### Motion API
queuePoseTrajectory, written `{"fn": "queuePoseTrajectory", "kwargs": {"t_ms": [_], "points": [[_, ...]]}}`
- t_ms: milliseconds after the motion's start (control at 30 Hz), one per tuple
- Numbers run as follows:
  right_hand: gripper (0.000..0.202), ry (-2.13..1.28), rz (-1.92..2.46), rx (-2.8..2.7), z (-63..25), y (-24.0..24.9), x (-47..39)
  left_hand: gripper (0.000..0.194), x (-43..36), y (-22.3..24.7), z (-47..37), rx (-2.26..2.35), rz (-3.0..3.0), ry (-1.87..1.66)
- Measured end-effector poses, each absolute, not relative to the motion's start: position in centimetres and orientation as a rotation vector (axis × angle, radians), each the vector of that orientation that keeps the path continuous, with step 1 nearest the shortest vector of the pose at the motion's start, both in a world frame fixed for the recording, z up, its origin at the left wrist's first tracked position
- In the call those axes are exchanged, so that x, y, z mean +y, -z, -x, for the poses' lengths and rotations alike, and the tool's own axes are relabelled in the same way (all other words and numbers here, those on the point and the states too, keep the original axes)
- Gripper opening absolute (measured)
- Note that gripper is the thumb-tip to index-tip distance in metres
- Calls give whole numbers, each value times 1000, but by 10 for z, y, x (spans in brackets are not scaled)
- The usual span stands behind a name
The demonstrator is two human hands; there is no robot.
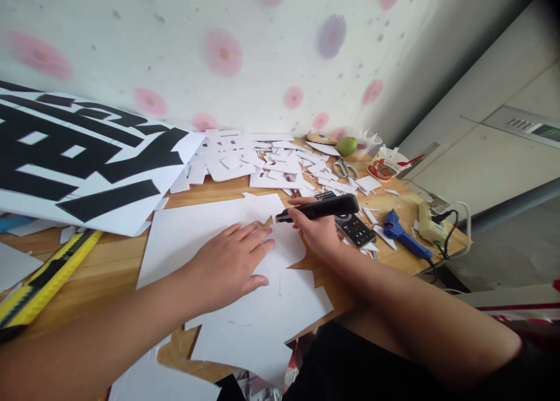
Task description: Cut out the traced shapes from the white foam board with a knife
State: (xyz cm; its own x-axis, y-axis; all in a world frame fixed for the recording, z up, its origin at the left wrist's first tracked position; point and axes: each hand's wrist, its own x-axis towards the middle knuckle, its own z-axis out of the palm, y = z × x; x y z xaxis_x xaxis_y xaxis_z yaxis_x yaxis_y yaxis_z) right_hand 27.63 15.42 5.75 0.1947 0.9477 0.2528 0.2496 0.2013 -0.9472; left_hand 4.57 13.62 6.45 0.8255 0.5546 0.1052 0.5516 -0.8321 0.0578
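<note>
My right hand (318, 229) is closed around a black utility knife (324, 207), its blade tip pointing left at the top edge of a white foam-like sheet (188, 229). Beside the tip, a small notch in the sheet shows the wood beneath. My left hand (234, 258) lies flat on the same sheet, fingers stretched toward the blade and holding nothing. Below it, an irregularly cut white piece (262, 331) reaches toward the table's front edge. Just right of my right hand rests a black remote control (355, 230), partly hidden by the hand and knife.
A yellow cutter (52, 275) and a board with black lettering (109, 156) lie left. White scraps (280, 161) are heaped along the wall, near scissors (345, 168) and a green fruit (347, 146). A paper cup (385, 164), blue glue gun (405, 236) and power strip (431, 223) stand right.
</note>
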Motion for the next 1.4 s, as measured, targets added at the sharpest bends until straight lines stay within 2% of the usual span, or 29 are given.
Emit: {"fn": "queuePoseTrajectory", "kwargs": {"t_ms": [233,467,900,1400], "points": [[27,-864,1372,-1365,-275,-47,150,66,136,-54,-46,884,-2995,-238],[21,-549,1393,-1576,-276,-48,146,68,134,-61,-51,848,-3049,-211],[23,-549,1513,-1745,-279,-60,135,68,135,-61,-52,872,-3050,-145],[20,-523,1376,-1848,-286,-56,137,68,134,-60,-53,886,-3017,-139]]}}
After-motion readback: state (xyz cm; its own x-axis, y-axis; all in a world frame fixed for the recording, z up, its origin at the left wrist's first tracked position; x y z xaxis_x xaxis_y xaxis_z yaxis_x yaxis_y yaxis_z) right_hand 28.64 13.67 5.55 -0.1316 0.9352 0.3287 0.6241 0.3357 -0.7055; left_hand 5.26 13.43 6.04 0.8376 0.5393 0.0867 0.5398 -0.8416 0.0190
